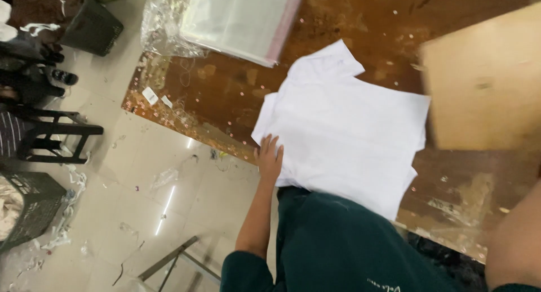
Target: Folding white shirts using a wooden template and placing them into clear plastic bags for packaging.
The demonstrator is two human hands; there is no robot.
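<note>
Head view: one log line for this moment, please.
left hand: flat on white shirt edge | right hand: out of view | shirt: spread on brown table | cardboard board: beside shirt

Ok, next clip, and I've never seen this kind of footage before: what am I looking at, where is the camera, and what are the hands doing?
There is no machine here. A person wears one camera on the head, so the single picture looks down over their own body, in a dark green top, at a worn brown table.

A white garment, which looks like a short-sleeved shirt, lies spread flat on the table. The left hand rests on its near corner, fingers spread, pressing rather than gripping. The right forearm shows blurred at the lower right; its hand is out of the picture.

Also on the table: a stack of clear plastic bags at the far edge and a tan board on the right, blurred. On the tiled floor stand a black stool and dark baskets.
</note>
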